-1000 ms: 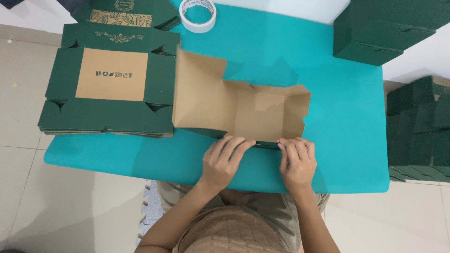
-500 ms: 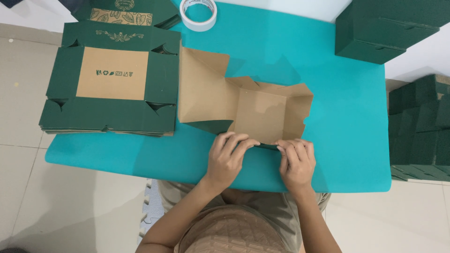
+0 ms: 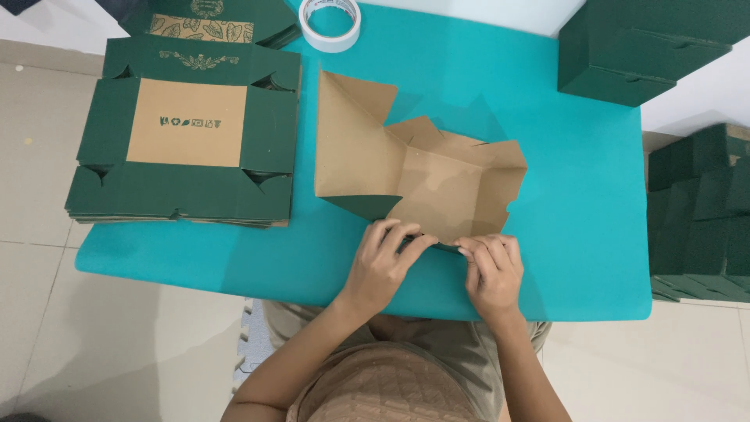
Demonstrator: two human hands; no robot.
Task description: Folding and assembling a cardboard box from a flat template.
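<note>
brown-inside, green-outside half-folded cardboard box (image 3: 426, 184) on teal table (image 3: 578, 227), near front edge. left hand (image 3: 383, 262), right hand (image 3: 491, 270) pinch near flap. likely light, stiff, creasable; grip along folds.

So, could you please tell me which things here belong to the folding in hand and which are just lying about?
In hand:
- half-folded cardboard box
- left hand and right hand, both pressing its near wall

Lying about:
- stack of flat green blanks
- roll of tape
- finished green boxes
- teal table
</note>
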